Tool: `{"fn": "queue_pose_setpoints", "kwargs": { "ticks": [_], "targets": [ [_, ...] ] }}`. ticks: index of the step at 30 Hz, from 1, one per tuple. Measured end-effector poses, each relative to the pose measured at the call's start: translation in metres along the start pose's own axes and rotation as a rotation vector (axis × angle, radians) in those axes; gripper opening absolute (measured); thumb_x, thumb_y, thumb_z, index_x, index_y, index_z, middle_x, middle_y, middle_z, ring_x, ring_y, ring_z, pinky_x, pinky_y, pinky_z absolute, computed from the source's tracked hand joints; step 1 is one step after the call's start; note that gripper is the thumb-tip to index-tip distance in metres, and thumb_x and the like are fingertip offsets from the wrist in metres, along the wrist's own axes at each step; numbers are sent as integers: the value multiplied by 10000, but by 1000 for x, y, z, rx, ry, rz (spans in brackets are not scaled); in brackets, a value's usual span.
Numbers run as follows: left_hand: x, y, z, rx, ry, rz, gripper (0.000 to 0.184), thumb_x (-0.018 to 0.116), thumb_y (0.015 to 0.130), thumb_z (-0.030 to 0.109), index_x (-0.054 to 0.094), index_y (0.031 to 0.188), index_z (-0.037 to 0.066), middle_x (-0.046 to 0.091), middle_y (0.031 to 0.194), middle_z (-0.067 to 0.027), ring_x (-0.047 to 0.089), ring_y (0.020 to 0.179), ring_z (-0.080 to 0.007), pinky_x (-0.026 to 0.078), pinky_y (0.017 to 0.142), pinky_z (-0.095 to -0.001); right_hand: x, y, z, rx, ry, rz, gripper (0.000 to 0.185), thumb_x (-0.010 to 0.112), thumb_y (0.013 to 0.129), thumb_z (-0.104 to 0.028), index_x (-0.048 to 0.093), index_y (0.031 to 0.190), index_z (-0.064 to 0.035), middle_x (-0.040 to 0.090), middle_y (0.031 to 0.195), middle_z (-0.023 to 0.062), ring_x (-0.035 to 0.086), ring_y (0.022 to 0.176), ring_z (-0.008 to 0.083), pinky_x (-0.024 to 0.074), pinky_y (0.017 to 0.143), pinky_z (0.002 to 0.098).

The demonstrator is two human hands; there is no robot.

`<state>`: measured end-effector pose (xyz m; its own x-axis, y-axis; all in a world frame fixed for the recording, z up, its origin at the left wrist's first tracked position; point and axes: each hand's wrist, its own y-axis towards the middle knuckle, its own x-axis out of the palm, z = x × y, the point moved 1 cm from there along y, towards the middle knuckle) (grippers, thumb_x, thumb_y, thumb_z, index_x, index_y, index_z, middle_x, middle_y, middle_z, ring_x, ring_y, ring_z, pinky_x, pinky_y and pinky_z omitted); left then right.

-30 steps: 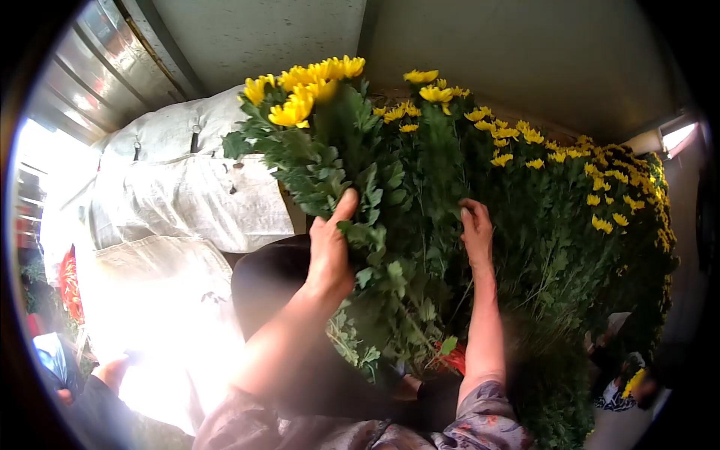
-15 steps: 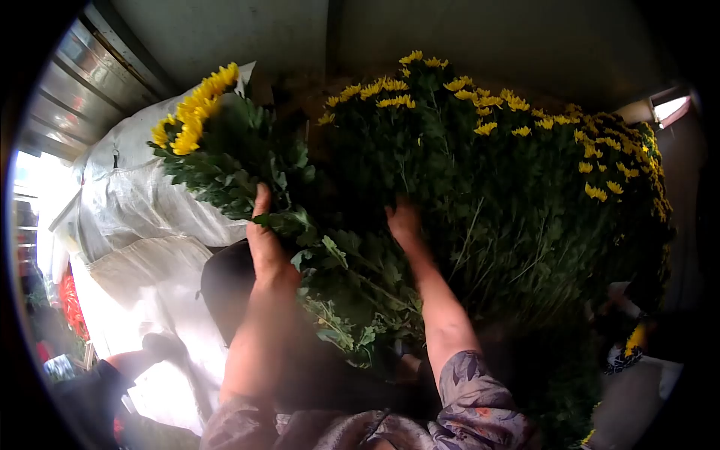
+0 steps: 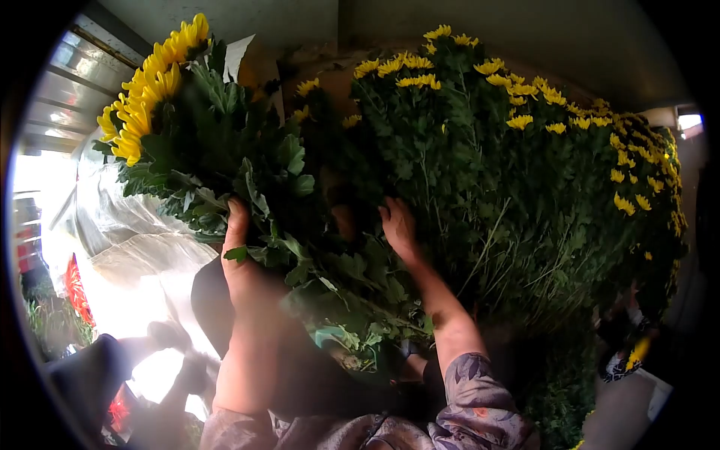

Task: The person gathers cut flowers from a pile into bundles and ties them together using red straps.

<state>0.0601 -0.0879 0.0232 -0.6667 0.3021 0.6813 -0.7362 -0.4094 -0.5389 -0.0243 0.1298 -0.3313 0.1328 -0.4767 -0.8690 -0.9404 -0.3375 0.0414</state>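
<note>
My left hand (image 3: 244, 259) grips a thick bunch of yellow chrysanthemums (image 3: 154, 82), its thumb lying over the leafy stems. The blooms point up and left, and the cut ends trail toward my lap. Just right of the bunch, my right hand (image 3: 399, 225) is closed among dark foliage, with its fingertips partly hidden. A few chrysanthemum stems with small blooms (image 3: 307, 87) rise above it and seem to be in its grasp, though the contact is in shadow. Beside that hand stands a large pile of chrysanthemums (image 3: 480, 187), heads up along the back wall.
White plastic-covered bundles (image 3: 142, 262) lie at my left. A dark sleeve and arm of another person (image 3: 97, 375) show at lower left, near red netting (image 3: 77, 292). A metal wall (image 3: 450, 22) closes off the back. Loose leaves and stems (image 3: 360, 345) hang over my lap.
The bunch in my left hand has come up and closer, tilting left. My right hand has shifted left relative to the pile, and a few blooms have separated leftward from it.
</note>
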Motion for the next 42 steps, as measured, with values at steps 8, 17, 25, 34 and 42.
{"fn": "queue_pose_setpoints", "kwargs": {
  "ticks": [8,17,25,34,42],
  "targets": [
    [-5,4,-3,-29,-8,-118,638,621,904,441,445,1370,43,519,1323,-131,510,1174,-294,400,1031,-425,-16,18,-9,357,444,-90,500,685,872,-270,532,1252,17,549,1266,204,519,1180,354,416,959,414],
    [-3,2,2,-41,-3,-152,644,609,910,440,433,1374,28,513,1332,-145,506,1184,-302,398,1035,-428,-15,31,2,525,671,-320,408,553,971,-355,595,1182,-8,590,1225,152,551,1145,251,430,938,386],
    [-15,3,-1,-23,-9,-49,614,536,956,449,440,1372,8,531,1315,-125,523,1171,-264,409,1025,-393,-65,83,-27,-79,-164,279,347,651,903,-240,586,1170,-28,557,1214,151,535,1099,358,465,877,447],
    [-37,6,2,-203,-61,-130,592,459,963,538,529,1288,48,651,1045,-71,571,680,-131,449,542,-251,-100,115,20,411,118,-148,507,670,871,-213,508,1334,-84,521,1304,157,461,1245,344,405,1028,469],
    [-57,6,4,-315,-409,-363,463,524,973,405,545,1296,74,600,1245,-83,584,1099,-249,473,958,-400,-113,101,33,539,702,-142,589,608,935,-236,384,1434,-16,377,1480,176,355,1372,326,343,1116,455]
  ]
}}
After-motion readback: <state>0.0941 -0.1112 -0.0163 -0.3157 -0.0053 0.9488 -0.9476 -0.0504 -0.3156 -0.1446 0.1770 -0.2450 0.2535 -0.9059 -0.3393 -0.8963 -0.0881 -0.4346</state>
